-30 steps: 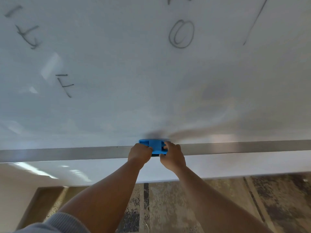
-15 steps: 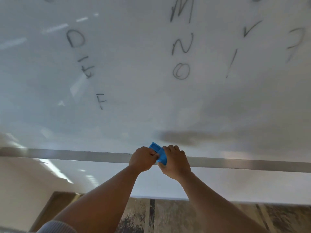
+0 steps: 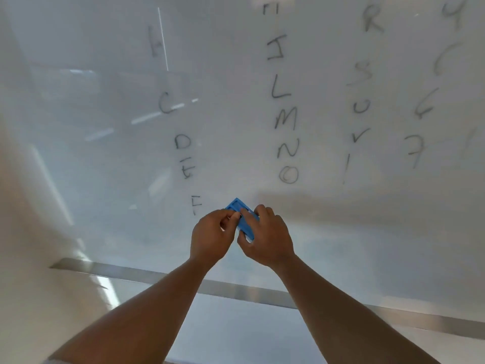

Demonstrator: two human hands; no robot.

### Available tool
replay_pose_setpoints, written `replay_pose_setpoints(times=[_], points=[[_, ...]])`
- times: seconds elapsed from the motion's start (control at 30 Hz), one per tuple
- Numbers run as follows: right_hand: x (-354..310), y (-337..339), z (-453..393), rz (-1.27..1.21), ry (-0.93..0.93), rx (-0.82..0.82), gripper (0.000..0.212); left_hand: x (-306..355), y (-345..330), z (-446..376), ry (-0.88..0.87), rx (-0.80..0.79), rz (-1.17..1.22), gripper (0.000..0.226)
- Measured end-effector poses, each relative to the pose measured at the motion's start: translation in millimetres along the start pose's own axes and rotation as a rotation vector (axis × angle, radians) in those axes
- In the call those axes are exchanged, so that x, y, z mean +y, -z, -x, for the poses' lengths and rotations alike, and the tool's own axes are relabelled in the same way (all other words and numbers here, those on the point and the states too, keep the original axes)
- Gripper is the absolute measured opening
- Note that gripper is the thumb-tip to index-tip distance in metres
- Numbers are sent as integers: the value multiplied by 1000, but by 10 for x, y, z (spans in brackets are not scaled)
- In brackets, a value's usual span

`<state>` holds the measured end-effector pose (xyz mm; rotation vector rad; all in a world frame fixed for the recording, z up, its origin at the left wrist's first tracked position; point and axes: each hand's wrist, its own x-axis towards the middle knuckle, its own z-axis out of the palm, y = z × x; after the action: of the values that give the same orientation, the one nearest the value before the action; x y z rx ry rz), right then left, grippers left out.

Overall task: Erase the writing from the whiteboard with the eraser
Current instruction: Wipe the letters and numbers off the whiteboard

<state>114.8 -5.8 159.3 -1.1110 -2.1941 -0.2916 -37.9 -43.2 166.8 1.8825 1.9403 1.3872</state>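
A blue eraser [image 3: 242,215] is held tilted in front of the lower part of the whiteboard [image 3: 341,232]. My left hand [image 3: 212,237] pinches its left edge and my right hand [image 3: 267,239] grips its right side; both cover its lower part. Whether the eraser touches the board I cannot tell. Black hand-written letters and digits run down the board in several columns: C, D, E, F [image 3: 195,204] on the left, a middle column ending in O [image 3: 288,175], two more on the right. F sits just left of the eraser.
A metal tray rail [image 3: 249,291] runs along the board's lower edge, below my wrists. A cream wall [image 3: 23,232] borders the board on the left. Ceiling light reflections streak the board's left half.
Both hands lifted the eraser from the tray rail up onto the board area beside the F. The view tilted upward, showing more rows of writing.
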Motion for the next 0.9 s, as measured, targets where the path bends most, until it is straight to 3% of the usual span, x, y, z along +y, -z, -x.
replay_pose_setpoints(times=[0.27, 0.5, 0.7, 0.9], points=[[-419, 366, -1060, 53, 89, 240, 53, 297, 846, -1001, -71, 500, 40, 23], [-821, 763, -2270, 140, 124, 488, 53, 387, 1670, -2073, -329, 740, -10, 25], [-1161, 1002, -3193, 189, 113, 649, 55, 354, 2205, -2823, -394, 805, 3, 38], [-1422, 1079, -3832, 291, 114, 689, 53, 169, 2353, -3260, -448, 788, 13, 45]])
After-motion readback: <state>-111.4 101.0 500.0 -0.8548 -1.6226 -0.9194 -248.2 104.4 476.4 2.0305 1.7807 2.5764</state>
